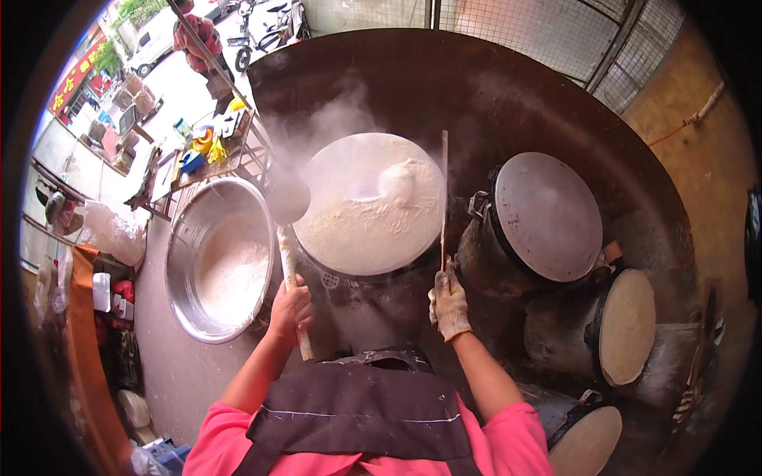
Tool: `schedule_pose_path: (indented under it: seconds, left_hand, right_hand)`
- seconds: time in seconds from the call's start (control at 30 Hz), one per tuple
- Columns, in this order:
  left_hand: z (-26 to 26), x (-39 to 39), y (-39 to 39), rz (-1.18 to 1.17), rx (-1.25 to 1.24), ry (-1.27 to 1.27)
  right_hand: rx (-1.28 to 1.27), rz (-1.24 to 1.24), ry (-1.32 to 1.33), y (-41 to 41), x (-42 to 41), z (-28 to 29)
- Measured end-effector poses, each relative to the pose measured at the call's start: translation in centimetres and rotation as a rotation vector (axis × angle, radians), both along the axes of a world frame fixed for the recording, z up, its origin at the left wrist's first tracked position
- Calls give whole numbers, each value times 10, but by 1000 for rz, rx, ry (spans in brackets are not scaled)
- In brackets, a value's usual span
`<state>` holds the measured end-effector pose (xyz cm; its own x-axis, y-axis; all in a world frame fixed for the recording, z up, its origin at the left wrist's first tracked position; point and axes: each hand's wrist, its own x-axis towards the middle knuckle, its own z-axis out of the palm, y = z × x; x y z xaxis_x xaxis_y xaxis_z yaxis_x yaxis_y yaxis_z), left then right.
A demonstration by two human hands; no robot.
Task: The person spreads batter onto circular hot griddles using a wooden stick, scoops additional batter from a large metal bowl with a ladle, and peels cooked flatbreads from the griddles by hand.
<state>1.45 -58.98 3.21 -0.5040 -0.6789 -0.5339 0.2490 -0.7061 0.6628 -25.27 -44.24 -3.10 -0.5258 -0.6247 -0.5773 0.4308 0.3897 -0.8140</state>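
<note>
My bare left hand (292, 312) grips the pale, wrapped handle of a long ladle (288, 199). The ladle's round head hangs between a deep metal basin (178, 303) and a steaming round griddle (370, 272). White batter (235, 276) lies in the basin. A thin, pale layer of batter (351, 238) covers the griddle, with a wet lump (397, 184) right of its middle. In a knitted work glove, my right hand (449, 304) holds a long, thin flat scraper (444, 178) upright beside the griddle's right edge.
To the right stand a lidded drum stove (547, 217) and two more drums with pale round tops (628, 327), (589, 443). A cluttered table (202, 172) stands at the far left. Beyond it, a person (201, 44) is near parked scooters. Steam drifts over the griddle.
</note>
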Motion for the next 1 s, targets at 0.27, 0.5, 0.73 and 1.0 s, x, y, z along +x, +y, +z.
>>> schedule_pose_path:
  seconds: [0.27, 0.5, 0.73, 1.0]
  left_hand:
    - [0, -26, 3, -57, -8, -194]
    - [-11, -32, -27, -59, 63, -144]
    - [58, -34, -29, -337, 167, 431]
    - [-5, -65, -43, -47, 591, 275]
  right_hand:
    - [-19, 351, 368, -26, 19, -54]
    - [153, 492, 428, -34, -42, 7]
    - [143, 695, 374, 25, -50, 14]
    - [-81, 356, 151, 16, 19, -35]
